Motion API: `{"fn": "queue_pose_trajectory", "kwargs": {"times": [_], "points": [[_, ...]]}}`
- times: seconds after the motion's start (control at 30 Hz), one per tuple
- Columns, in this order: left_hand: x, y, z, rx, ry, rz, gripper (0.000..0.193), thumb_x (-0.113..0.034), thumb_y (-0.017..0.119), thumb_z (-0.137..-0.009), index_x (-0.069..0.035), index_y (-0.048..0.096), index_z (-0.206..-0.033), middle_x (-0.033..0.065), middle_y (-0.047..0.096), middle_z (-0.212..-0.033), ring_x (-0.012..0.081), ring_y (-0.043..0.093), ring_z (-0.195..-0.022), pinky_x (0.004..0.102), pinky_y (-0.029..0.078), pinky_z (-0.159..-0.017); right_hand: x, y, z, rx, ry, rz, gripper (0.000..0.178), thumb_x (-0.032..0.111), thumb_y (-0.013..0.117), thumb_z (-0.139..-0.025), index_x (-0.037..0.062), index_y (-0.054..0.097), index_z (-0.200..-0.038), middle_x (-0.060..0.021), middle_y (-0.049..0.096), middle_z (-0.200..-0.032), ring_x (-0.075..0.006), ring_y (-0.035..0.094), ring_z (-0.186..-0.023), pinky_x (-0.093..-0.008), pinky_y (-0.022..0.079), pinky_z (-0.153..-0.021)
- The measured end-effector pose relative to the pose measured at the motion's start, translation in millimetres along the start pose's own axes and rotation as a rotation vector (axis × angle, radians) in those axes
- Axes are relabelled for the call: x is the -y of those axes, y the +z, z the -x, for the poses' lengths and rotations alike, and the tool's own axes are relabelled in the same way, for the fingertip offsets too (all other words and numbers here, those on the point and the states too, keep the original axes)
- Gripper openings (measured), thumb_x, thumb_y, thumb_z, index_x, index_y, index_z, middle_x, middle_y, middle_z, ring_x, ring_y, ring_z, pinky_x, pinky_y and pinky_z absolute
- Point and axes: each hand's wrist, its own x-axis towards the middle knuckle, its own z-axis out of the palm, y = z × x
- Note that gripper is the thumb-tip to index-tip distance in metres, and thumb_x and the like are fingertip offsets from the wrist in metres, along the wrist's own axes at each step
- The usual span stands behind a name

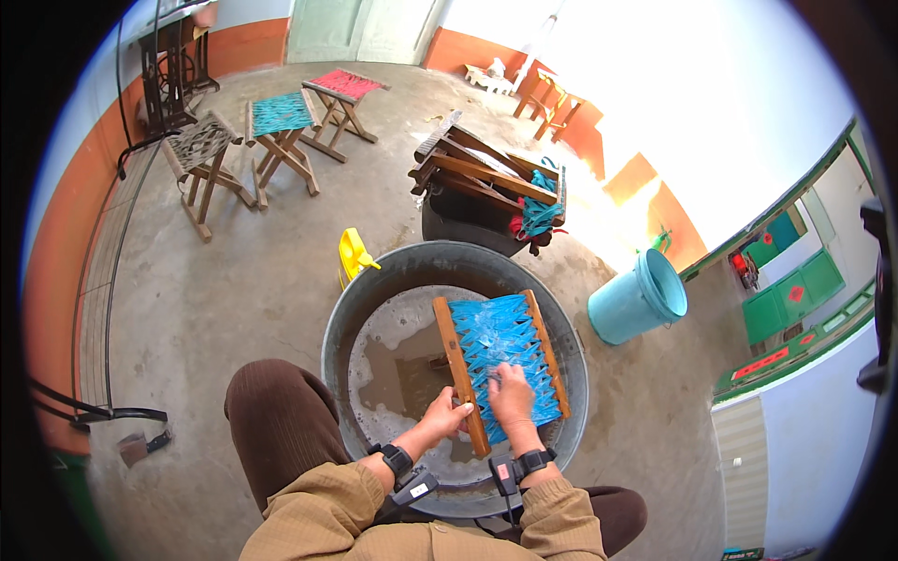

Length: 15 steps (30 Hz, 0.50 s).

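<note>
A folding stool (496, 332) with a blue woven strap seat and wooden rails lies tilted over a round metal tub (341, 313). My left hand (443, 416) grips the stool's left rail near its lower end, the thumb on top. On the blue straps rests my right hand (511, 400), its fingers curled downward; whatever they hold, if anything, is hidden. Whitish suds streak the straps above that hand. Brown, murky water (388, 379) with patches of foam fills the tub's bottom, and part of the stool's legs dips into it.
Beyond the tub, wooden stools (486, 173) are piled on a black container (458, 222). A yellow plastic bottle (354, 254) stands by the rim, a light blue bucket (629, 304) at right. Three folding stools (281, 117) stand far left. A cleaver (138, 448) lies on the left floor.
</note>
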Motion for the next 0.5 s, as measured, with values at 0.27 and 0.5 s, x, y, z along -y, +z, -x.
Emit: {"fn": "queue_pose_trajectory", "kwargs": {"times": [0.27,0.5], "points": [[-1,1,0,-0.012,0.025,-0.004,0.048,-0.027,0.062,-0.098,-0.005,0.038,-0.133,0.0118,0.062,-0.107,0.0173,0.066,-0.078,0.0371,0.056,-0.068,4,1,1,-0.015,-0.026,-0.121,0.018,0.018,0.071,-0.084,0.0127,0.06,-0.098,-0.0129,0.06,-0.1,-0.0385,0.065,-0.085,-0.0494,0.052,-0.069],[-1,1,0,-0.001,0.023,0.0,0.047,-0.027,0.061,-0.098,-0.005,0.038,-0.133,0.0125,0.062,-0.107,0.0184,0.066,-0.078,0.0376,0.057,-0.067,-30,0,4,-0.009,0.112,0.018,0.019,0.018,0.071,-0.084,0.0122,0.06,-0.099,-0.014,0.06,-0.1,-0.0384,0.065,-0.087,-0.0479,0.053,-0.071]]}}
